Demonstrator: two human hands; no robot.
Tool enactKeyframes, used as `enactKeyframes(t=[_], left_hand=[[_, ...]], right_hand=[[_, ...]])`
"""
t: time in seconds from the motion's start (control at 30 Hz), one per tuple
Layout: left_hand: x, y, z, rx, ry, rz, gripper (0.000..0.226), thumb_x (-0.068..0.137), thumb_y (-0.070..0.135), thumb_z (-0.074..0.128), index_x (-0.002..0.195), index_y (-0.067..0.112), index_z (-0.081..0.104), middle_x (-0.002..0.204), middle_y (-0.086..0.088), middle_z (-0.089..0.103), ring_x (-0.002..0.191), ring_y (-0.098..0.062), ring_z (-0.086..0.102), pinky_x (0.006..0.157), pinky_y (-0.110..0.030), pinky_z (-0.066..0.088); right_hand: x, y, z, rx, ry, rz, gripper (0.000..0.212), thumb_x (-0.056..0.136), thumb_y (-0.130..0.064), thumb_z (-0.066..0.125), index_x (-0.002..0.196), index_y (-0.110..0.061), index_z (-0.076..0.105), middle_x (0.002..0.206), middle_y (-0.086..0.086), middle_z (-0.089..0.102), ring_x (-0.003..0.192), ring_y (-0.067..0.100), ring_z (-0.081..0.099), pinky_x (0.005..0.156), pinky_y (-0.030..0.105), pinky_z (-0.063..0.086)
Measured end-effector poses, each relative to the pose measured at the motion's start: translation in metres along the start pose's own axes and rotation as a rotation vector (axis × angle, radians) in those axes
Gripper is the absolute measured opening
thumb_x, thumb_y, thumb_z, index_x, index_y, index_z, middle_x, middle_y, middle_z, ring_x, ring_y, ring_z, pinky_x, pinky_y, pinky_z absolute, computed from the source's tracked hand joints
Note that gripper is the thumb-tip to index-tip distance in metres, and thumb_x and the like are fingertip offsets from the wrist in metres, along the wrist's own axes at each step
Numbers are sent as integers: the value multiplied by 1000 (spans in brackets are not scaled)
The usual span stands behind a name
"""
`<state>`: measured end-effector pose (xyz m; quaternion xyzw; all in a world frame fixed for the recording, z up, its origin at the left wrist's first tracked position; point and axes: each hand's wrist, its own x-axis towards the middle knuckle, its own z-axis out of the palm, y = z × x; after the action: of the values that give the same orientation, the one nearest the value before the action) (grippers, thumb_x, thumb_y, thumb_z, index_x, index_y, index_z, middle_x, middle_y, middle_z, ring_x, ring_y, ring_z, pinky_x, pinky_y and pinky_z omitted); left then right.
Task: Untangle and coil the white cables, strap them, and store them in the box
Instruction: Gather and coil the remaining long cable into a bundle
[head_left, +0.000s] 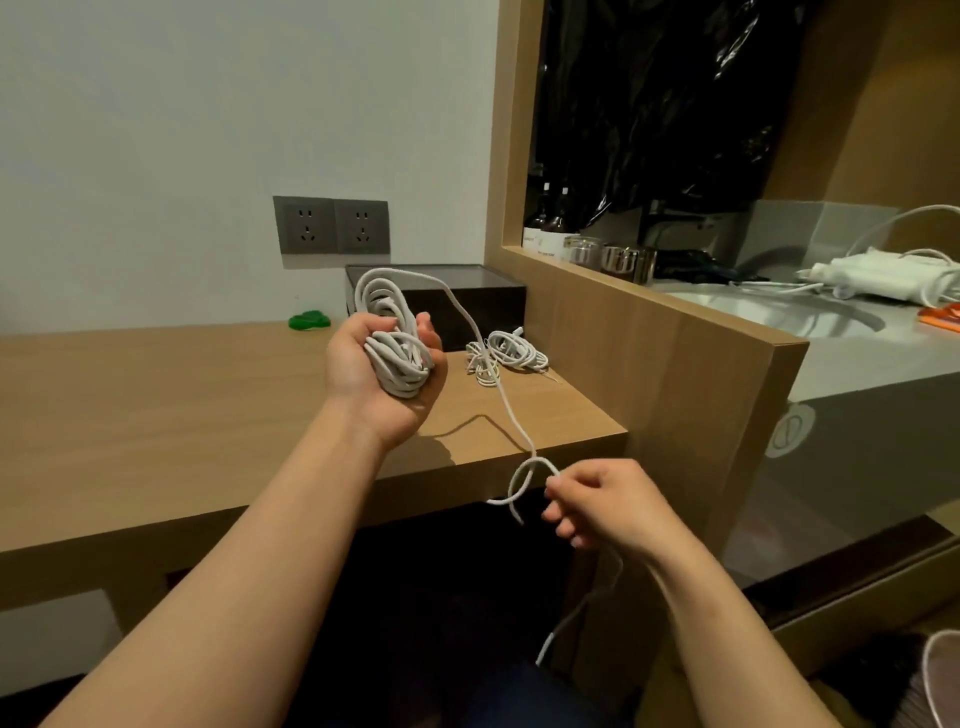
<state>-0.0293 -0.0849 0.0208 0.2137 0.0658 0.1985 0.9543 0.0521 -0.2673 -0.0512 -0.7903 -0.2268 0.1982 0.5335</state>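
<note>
While I coil above the wooden table (156, 395), the dark box (467, 296) sits at its back corner, two small cable bundles (511, 354) just beside it. My left hand (371, 379) grips the white cable coil (397, 358); my right hand (613, 506) pinches the trailing length (503, 402) near a crossed loop (514, 480), best straightened before winding on.

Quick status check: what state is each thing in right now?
Left hand: grips the cable bundle.
Cable bundle: coiled, no strap visible.
Tail: loose, looped on itself.
Right hand: pinches the tail.
Small coils: on desk, outside box.
Box: on desk; lid unclear.
Wall sockets: nothing plugged in.
</note>
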Motion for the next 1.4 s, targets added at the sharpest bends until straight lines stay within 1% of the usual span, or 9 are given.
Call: enactKeyframes(t=[0.13,0.33,0.5,0.73,0.83,0.97,1.03,1.13,1.4], left_hand=[[0,3,-13,79,59,-61,27,68,12,48,93,4,57,71,-6,62,54,-12,56,47,-17,47],[-2,10,-16,100,79,-65,18,80,14,43,88,5,57,77,-5,63,58,-11,55,49,-17,45],[-5,19,-13,67,60,21,19,81,12,42,85,3,58,78,-5,61,60,-10,52,49,-16,44],[3,20,-18,84,195,0,12,80,13,46,83,8,56,73,-5,60,57,-10,54,50,-18,48],[6,22,-26,273,336,-70,14,83,15,43,76,10,54,68,-3,55,49,-10,50,44,-15,44],[9,29,-37,417,456,-45,12,81,15,44,72,13,52,65,-1,47,53,-12,44,46,-20,39],[12,31,-39,427,485,-11,12,82,15,45,72,12,52,64,-1,46,52,-12,42,50,-23,38],[15,29,-40,368,515,30,9,80,17,50,77,11,56,63,-2,49,51,-12,44,47,-23,40],[24,29,-48,287,386,85,14,80,14,51,88,7,60,71,-5,55,56,-11,50,44,-18,45]], right_hand=[[-9,-28,1,105,157,-181,20,87,-6,62,69,-10,69,57,0,66,45,5,57,49,17,50],[-8,-70,6,-99,315,-479,12,80,-15,70,70,-20,69,66,-1,69,61,9,66,63,24,55],[3,-98,6,-234,458,-712,15,79,-17,73,70,-25,64,67,-13,63,63,-1,59,59,13,49],[39,-102,10,-244,289,-453,15,82,-19,69,68,-14,65,63,-4,62,60,5,56,59,25,47],[57,-85,6,-194,352,-254,19,84,-17,67,66,-13,62,61,-2,61,62,10,53,61,28,43],[72,-68,4,58,432,-52,6,86,-12,65,85,-7,61,72,8,64,53,14,57,50,26,47],[77,-66,9,122,378,-21,19,86,-10,64,103,-9,56,85,9,63,66,19,62,63,33,56],[80,-69,18,136,339,-62,41,91,-14,57,130,-16,44,92,-6,47,87,15,54,86,37,52],[93,-59,42,-58,202,-170,43,92,-11,55,132,-21,46,131,2,48,104,14,50,86,31,49]])
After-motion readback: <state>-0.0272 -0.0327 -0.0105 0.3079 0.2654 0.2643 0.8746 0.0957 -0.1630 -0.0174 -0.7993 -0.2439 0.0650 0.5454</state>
